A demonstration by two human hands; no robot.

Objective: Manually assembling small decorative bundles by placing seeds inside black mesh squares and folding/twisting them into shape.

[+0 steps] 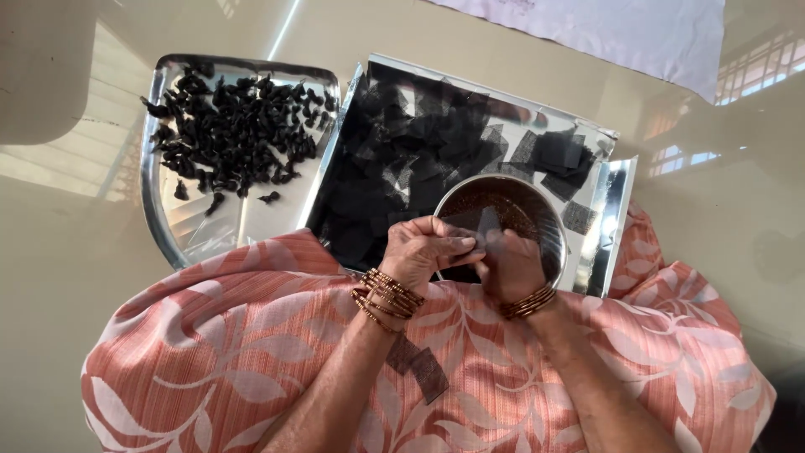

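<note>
My left hand (426, 249) and my right hand (511, 264) meet over a round steel bowl (549, 220) of small dark brown seeds. Between the fingers of both hands is a small square of black net cloth (478, 225), pinched together. The bowl stands on a steel tray (605, 210) covered with several loose black net squares (402, 151). To the left, a second steel tray (168, 210) holds several small black tied bundles (231, 134). Both wrists wear copper-coloured bangles.
A spare black net square (419, 365) lies on my lap, on pink cloth with a white leaf pattern (251, 335). The trays rest on a glossy beige floor (67, 252). A white sheet (620, 29) lies at the top right.
</note>
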